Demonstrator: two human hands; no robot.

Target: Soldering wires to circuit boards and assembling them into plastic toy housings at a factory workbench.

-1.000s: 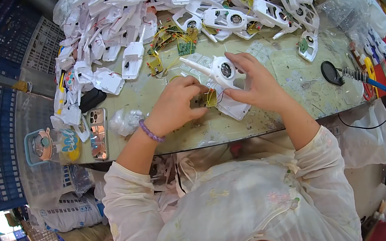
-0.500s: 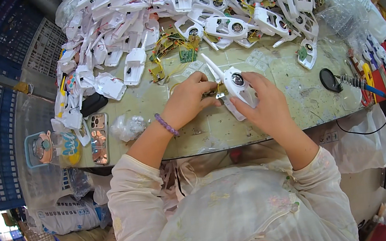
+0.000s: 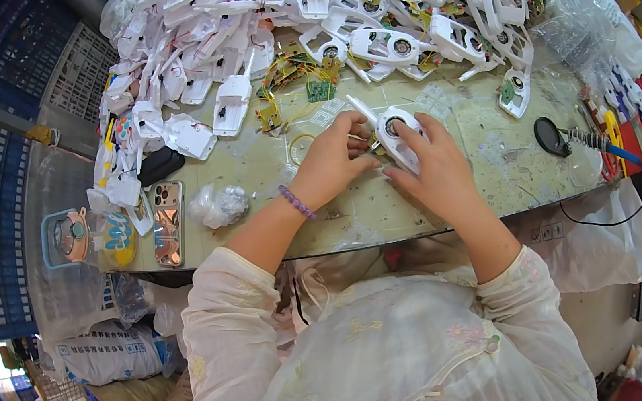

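A white plastic housing (image 3: 408,158) with a round black speaker and a long pointed end lies tilted between my hands, just above or on the table. My right hand (image 3: 440,170) is closed around its right side, the index finger over the speaker. My left hand (image 3: 334,160) is closed at the housing's left side, its fingers curled on a small yellowish circuit board (image 3: 376,144) that is mostly hidden. Behind them lie a green circuit board (image 3: 319,90) and several yellowish boards with yellow wires (image 3: 269,116). A white shell (image 3: 232,105) rests further left.
A big heap of white plastic shells (image 3: 195,43) fills the far side of the table (image 3: 324,220). On the left are a phone (image 3: 169,224), a crumpled clear plastic ball (image 3: 220,206) and a dark case (image 3: 161,165). A black round-ended tool (image 3: 550,137) lies at right.
The housing has shifted slightly right and turned a little. My right index finger now lies on the speaker. My left hand has moved right, covering more of the small board.
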